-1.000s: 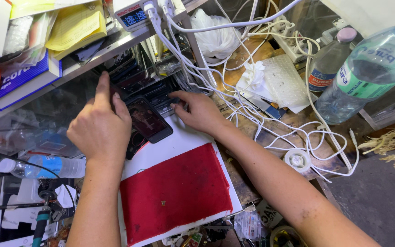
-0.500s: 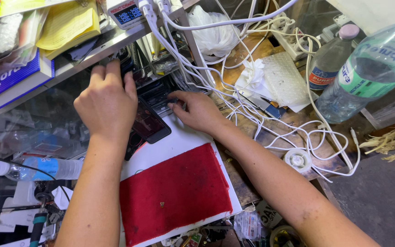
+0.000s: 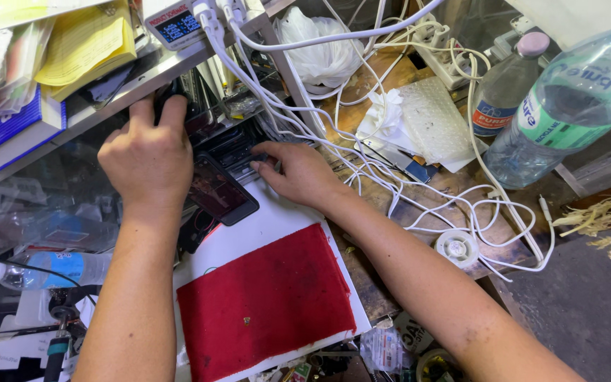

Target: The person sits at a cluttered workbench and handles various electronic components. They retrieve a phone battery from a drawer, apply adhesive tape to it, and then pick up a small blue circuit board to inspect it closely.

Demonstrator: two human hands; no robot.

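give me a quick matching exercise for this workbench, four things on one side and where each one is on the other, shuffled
Things:
1. red cloth
2. dark phone
3. big clear bottle
4. yellow papers

Places:
a. on the shelf, upper left
b. on the white board, near edge
c. between the left hand and right hand
d. far right of the bench

Pairs: 1-b, 2-c, 3-d, 4-a

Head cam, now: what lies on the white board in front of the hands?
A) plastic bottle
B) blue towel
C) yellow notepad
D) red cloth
D: a red cloth lies flat on the white board, below the left hand and right hand.
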